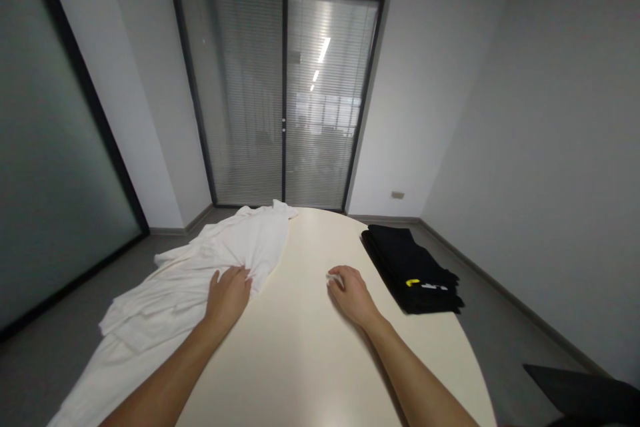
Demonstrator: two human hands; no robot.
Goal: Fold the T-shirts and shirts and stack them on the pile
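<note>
Head view shows the left hand (pixel 229 293) pinching the white garment (pixel 200 267), best gathered firmly, while the right hand (pixel 350 293) seems curled on a small white scrap (pixel 332 275).

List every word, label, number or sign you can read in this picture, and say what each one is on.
None can be read.
Folded black fabric stack: a yellow mark and a white mark on its near end, too small and blurred to read.
Small wall plate near the floor: no legible text.
White crumpled garment under the left hand: no print visible.
</note>
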